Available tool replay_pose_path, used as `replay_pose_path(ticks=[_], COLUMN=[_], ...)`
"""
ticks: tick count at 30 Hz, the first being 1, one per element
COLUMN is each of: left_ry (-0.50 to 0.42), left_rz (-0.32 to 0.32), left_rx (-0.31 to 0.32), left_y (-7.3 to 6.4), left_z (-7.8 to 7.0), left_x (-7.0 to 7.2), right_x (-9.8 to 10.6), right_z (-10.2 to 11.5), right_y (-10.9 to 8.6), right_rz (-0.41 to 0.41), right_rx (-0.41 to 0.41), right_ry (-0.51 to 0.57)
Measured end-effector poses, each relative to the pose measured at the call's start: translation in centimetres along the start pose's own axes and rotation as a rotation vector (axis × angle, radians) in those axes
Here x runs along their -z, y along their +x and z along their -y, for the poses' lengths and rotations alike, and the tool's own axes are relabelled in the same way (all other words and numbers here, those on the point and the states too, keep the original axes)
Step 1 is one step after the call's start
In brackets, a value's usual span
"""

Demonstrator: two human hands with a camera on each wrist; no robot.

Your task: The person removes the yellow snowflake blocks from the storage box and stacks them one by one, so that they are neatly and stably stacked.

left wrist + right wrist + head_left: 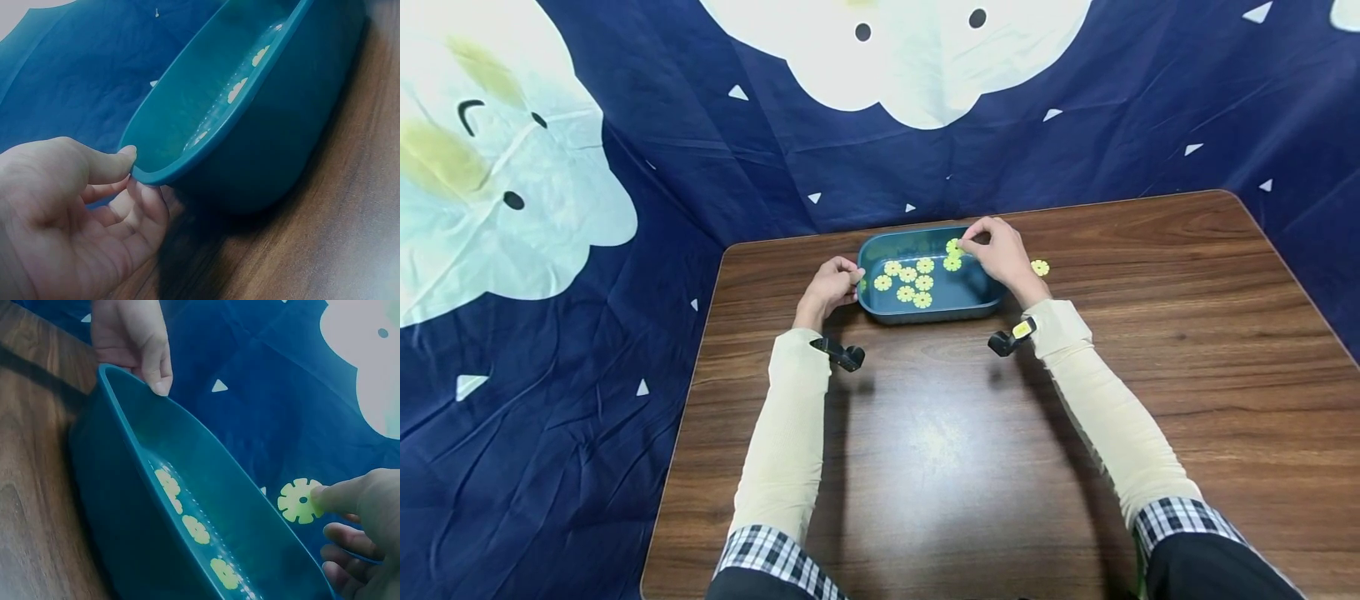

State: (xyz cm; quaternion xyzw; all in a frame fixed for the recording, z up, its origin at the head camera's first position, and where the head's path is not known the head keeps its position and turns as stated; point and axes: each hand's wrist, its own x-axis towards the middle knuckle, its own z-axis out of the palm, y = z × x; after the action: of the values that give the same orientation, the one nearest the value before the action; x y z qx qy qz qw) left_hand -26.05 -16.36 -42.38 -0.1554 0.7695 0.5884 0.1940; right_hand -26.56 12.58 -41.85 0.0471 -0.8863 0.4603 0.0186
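Observation:
A dark teal plastic basin [940, 314] stands near the table's back edge. My left hand [830, 288] pinches its left rim between thumb and fingers, as the left wrist view shows closely. In my right hand [997, 252] a yellow-green notched plastic disc [300, 500] with a hole in its centre is pinched between thumb and fingertip. That disc hangs above the basin's right back part. Several like discs [924, 283] lie spread on the basin floor, mostly in its left half.
One more notched disc [1040, 267] lies on the wooden table [1187, 333], right of the basin beside my right wrist. A dark blue cloth [760, 175] with white cloud shapes hangs behind the table and along its left side.

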Motion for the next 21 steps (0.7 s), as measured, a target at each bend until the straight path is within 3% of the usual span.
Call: replay_pose_path(ticks=[21], left_ry=[-0.013], left_rz=[0.004], left_rx=[-0.003], left_y=[0.0], left_z=[0.1], left_x=[0.0], right_x=[1.9], right_z=[-2.0], right_y=[-0.4], right_rz=[-0.133], right_rx=[-0.074], right_ry=[0.075])
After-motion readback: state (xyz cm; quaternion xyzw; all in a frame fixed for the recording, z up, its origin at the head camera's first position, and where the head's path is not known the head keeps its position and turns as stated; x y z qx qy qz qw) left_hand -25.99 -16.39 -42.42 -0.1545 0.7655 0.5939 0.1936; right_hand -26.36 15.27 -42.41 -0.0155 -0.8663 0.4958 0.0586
